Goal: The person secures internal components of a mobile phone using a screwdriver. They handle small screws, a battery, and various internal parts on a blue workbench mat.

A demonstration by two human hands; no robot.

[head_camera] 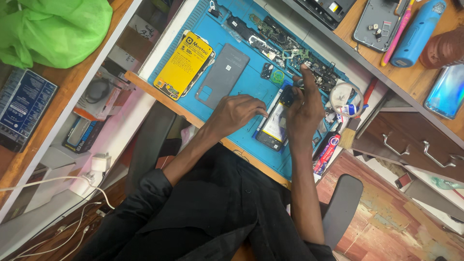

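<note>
The opened phone lies on the blue mat at the table's near edge. The left hand rests curled on the mat, touching the phone's left side, its grip empty. The right hand pinches a small part over the phone's top end. Farther off lie a grey back cover and a yellow battery.

Two hands, one opened phone, one grey back cover.

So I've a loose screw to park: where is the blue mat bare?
Bare blue mat lies between the grey back cover and the left hand. Crowded: circuit boards along the far edge, and the opened phone under both hands, right hand.
</note>
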